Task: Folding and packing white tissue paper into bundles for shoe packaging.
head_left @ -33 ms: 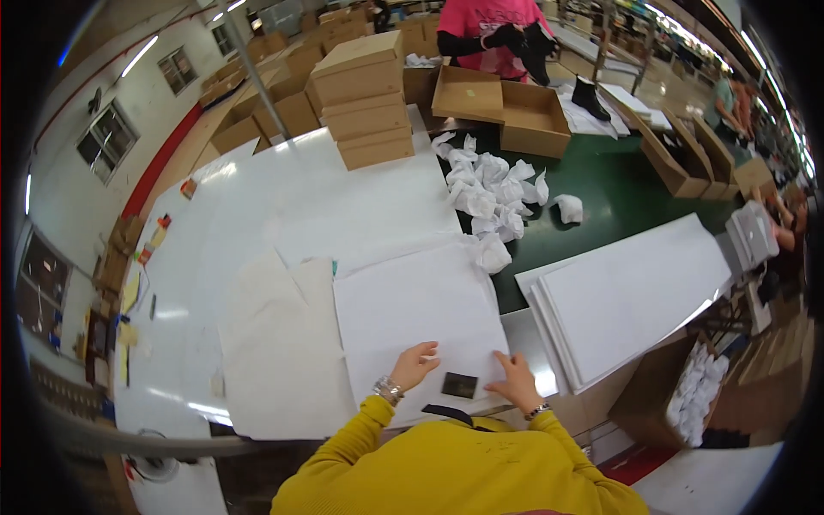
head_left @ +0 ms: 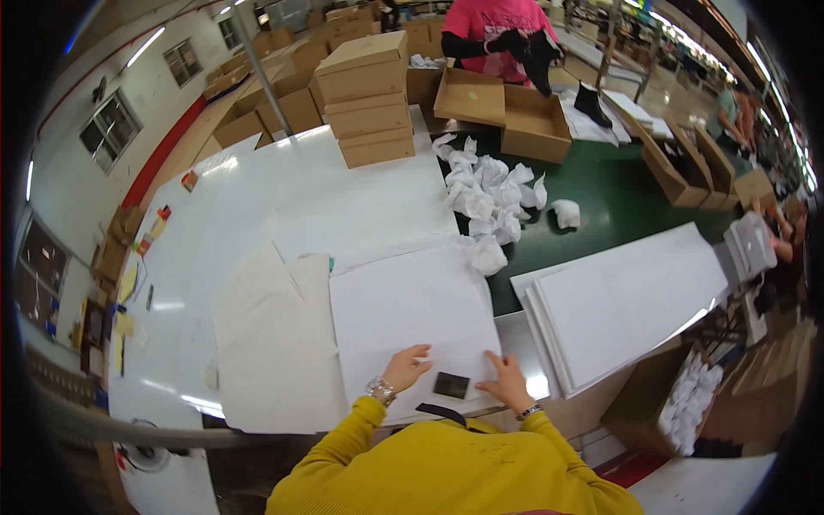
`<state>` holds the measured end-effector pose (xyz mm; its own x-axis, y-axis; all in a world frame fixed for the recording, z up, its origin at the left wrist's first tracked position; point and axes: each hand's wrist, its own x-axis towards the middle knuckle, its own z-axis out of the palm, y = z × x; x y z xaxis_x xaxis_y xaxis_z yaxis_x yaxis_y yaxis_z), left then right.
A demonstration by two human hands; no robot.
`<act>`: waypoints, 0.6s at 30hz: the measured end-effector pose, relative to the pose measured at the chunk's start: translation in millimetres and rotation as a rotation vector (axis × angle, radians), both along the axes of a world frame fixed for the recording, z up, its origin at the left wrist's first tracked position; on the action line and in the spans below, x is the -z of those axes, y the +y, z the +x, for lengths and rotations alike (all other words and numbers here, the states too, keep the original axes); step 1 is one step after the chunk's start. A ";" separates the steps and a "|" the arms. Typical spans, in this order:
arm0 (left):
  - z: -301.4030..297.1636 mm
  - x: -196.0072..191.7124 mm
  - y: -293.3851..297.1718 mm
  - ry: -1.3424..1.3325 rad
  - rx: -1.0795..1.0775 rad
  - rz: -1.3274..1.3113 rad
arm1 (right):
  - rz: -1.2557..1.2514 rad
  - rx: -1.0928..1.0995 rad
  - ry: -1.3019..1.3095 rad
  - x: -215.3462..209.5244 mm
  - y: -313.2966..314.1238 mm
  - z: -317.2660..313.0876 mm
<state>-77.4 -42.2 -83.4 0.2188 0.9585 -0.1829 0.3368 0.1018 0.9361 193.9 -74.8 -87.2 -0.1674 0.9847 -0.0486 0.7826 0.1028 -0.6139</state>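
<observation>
A stack of white paper sheets (head_left: 408,300) lies in front of me at the table's near edge. Above its near part is my left hand (head_left: 406,367), fingers extended and nothing held. My right hand (head_left: 508,384) is at the stack's right edge, thumb and fingers spread and empty; whether it touches the paper I cannot tell. Between both hands, a small dark rectangle (head_left: 451,385) rests on the top sheet. Larger off-white sheets (head_left: 275,352) lie to the left of the stack.
Crumpled white paper wads (head_left: 491,189) lie on the green surface (head_left: 609,184). Large folded white sheets (head_left: 631,296) lie to the right. Closed shoeboxes (head_left: 369,103) are stacked at the back. Across the table, a person in pink (head_left: 498,34) handles a black boot (head_left: 539,62) behind an open box (head_left: 534,124).
The view has shifted slightly. My hands keep nearly the same pose over the paper. The person across the table has moved the black boot a little.
</observation>
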 end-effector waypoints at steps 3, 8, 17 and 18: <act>-3.4 1.2 -34.0 0.287 0.018 -0.010 | -0.044 -0.064 0.087 12.3 7.0 5.5; 1.1 6.8 -94.6 0.385 -0.058 0.020 | 0.124 -0.039 0.251 40.5 10.5 19.0; 18.0 22.6 -81.5 0.447 -0.275 0.085 | 0.251 0.010 0.463 46.7 -1.6 33.1; 17.5 24.6 -80.4 0.450 -0.279 0.089 | 0.285 0.029 0.475 48.5 -4.6 33.6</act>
